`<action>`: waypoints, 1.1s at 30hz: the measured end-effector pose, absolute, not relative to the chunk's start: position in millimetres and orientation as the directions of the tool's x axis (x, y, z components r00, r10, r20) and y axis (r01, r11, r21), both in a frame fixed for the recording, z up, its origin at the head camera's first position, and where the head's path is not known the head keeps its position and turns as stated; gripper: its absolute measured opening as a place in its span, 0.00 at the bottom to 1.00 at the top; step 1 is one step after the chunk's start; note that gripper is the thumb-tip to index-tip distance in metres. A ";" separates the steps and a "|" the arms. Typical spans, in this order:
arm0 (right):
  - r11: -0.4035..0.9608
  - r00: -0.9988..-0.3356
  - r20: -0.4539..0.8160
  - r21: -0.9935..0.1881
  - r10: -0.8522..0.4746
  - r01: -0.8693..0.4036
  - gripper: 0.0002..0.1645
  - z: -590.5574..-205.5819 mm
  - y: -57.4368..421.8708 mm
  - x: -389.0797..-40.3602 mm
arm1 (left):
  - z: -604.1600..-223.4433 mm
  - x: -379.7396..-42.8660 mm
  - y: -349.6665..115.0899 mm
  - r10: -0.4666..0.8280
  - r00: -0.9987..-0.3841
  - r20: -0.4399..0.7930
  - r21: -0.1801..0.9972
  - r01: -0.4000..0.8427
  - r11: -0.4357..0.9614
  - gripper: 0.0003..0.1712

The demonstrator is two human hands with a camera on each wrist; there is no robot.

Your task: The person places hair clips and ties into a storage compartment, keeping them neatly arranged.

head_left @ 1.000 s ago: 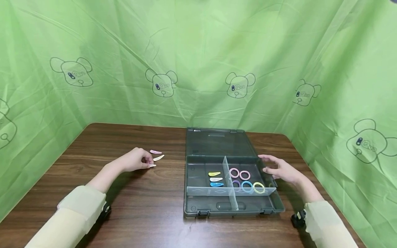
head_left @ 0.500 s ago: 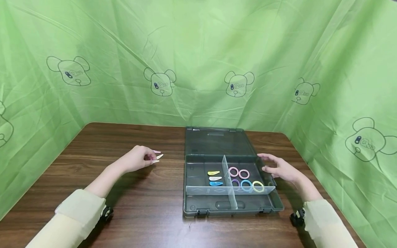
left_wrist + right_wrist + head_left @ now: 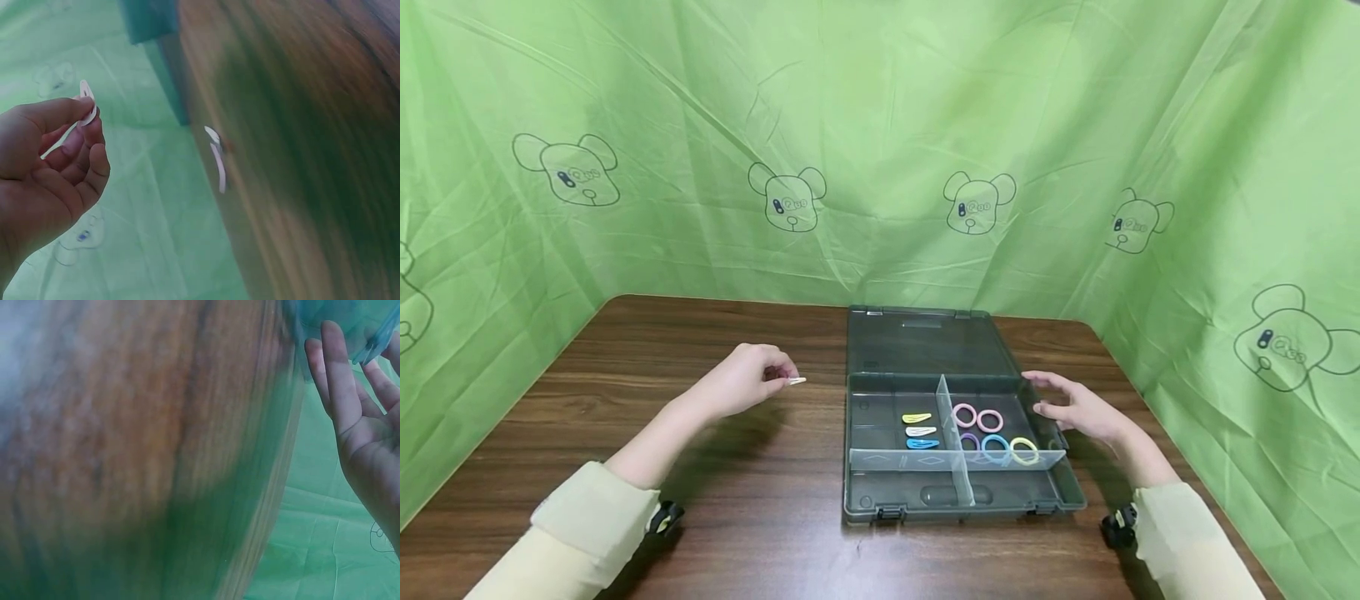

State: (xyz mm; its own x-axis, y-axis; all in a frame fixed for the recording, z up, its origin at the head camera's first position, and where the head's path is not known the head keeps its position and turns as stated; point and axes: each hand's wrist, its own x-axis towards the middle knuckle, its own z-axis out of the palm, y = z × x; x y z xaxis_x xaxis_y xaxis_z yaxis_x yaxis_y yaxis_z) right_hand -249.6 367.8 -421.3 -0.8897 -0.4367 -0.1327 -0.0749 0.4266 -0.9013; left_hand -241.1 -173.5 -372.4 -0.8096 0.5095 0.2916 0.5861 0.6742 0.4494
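Observation:
My left hand [image 3: 747, 379] pinches a pale hair clip [image 3: 88, 103] between thumb and index finger, raised over the table left of the box. Two more hair clips, one white [image 3: 212, 134] and one pink [image 3: 219, 170], lie on the table in the left wrist view; the hand hides them in the head view. A dark clear divided box [image 3: 966, 516] has its lid up. My right hand [image 3: 1086, 410] touches its right side with extended fingers. Inside lie a yellow clip [image 3: 916, 418], a white clip [image 3: 921, 432] and a blue clip [image 3: 922, 444].
Several coloured hair ties, including a yellow one [image 3: 1025, 462], sit in the box's right back compartment. Clear dividers [image 3: 904, 460] split the box. Its raised lid [image 3: 925, 342] stands at the back. A green cloth [image 3: 880, 125] surrounds the brown wooden table [image 3: 760, 517].
My left hand has lifted the pinched hair clip and moved right and away from me, covering the two clips on the table. My right hand has stayed at the box.

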 end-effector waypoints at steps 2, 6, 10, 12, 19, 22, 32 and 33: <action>0.427 -0.892 -0.131 -0.901 -0.433 -0.075 0.38 -421.5 368.3 -249.8 | -367.1 -237.3 -167.5 0.504 -0.811 0.299 0.459 0.585 0.669 0.04; 0.420 -0.890 -0.131 -0.904 -0.436 -0.073 0.38 -421.5 368.6 -249.8 | -358.9 -230.6 -155.0 0.499 -0.803 0.326 0.466 0.596 0.654 0.05; 0.427 -0.891 -0.135 -0.902 -0.434 -0.071 0.38 -421.7 368.8 -249.6 | -354.5 -225.8 -143.9 0.490 -0.786 0.378 0.475 0.619 0.626 0.07; 0.433 -0.893 -0.136 -0.899 -0.429 -0.071 0.38 -421.8 368.6 -249.4 | -353.6 -224.0 -138.4 0.486 -0.776 0.402 0.481 0.630 0.610 0.07; 0.448 -0.898 -0.131 -0.890 -0.420 -0.080 0.38 -421.6 367.9 -249.4 | -357.6 -223.1 -115.9 0.485 -0.755 0.442 0.505 0.656 0.562 0.05; 0.454 -0.900 -0.128 -0.887 -0.417 -0.085 0.38 -422.1 368.1 -250.2 | -360.5 -223.0 -105.5 0.502 -0.737 0.452 0.505 0.676 0.537 0.05; 0.437 -0.899 -0.130 -0.896 -0.417 -0.073 0.38 -421.5 367.4 -249.1 | -377.2 -226.6 -76.3 0.635 -0.673 0.379 0.506 0.725 0.467 0.06; 0.440 -0.901 -0.130 -0.895 -0.415 -0.074 0.38 -421.5 367.4 -249.1 | -379.5 -227.5 -74.0 0.647 -0.664 0.375 0.505 0.732 0.458 0.06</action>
